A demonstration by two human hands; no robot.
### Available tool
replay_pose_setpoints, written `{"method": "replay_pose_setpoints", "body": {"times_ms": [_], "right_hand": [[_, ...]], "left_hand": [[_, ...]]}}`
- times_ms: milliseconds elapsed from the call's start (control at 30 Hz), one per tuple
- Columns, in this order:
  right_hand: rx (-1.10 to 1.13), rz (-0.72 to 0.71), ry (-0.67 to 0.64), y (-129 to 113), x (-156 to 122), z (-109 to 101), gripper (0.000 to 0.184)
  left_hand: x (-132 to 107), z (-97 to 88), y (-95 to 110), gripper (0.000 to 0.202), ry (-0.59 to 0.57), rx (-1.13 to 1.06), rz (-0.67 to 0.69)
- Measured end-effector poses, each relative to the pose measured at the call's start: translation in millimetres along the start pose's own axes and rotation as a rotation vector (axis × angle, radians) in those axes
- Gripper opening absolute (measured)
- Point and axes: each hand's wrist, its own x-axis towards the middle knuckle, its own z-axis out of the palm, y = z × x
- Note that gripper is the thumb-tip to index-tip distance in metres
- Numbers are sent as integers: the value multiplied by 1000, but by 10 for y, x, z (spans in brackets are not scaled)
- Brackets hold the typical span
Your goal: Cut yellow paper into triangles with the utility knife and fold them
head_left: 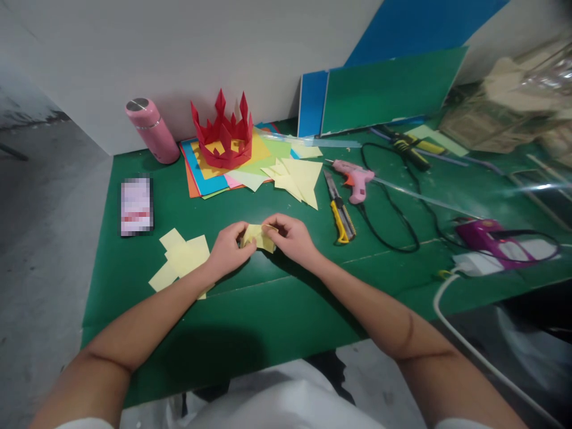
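Between my two hands is a small piece of pale yellow paper (258,236), held just above the green tabletop (277,310). My left hand (230,249) pinches its left side, thumb in front. On the right side, my right hand (291,237) grips the paper's edge between thumb and fingers. Several pale yellow paper squares (185,256) lie overlapping beside my left forearm, which covers part of them. Beyond my hands are folded yellow paper pieces (301,179). A red folded-paper crown (227,140) stands on a stack of coloured paper sheets (210,186).
A pink bottle (154,134) stands at the back left, behind a blurred-out box-like item (136,205). To the right lie a yellow utility knife (339,211), a pink glue gun (354,177) with black cord, and a purple-and-white power strip (494,244). Green boards (393,92) lean against the wall.
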Motion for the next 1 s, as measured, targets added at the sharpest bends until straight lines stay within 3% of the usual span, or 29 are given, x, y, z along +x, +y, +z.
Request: {"method": "replay_pose_setpoints", "body": {"times_ms": [200,500,1000], "right_hand": [[34,8,3,-12,-7,15,13],[29,24,-48,-17,-13,24,13],[-254,-46,-58,-29,-3,-13,3]], "left_hand": [[9,8,-9,32,27,37,4],[16,15,-6,32,45,76,44],[7,41,-33,29,23,185,136]]}}
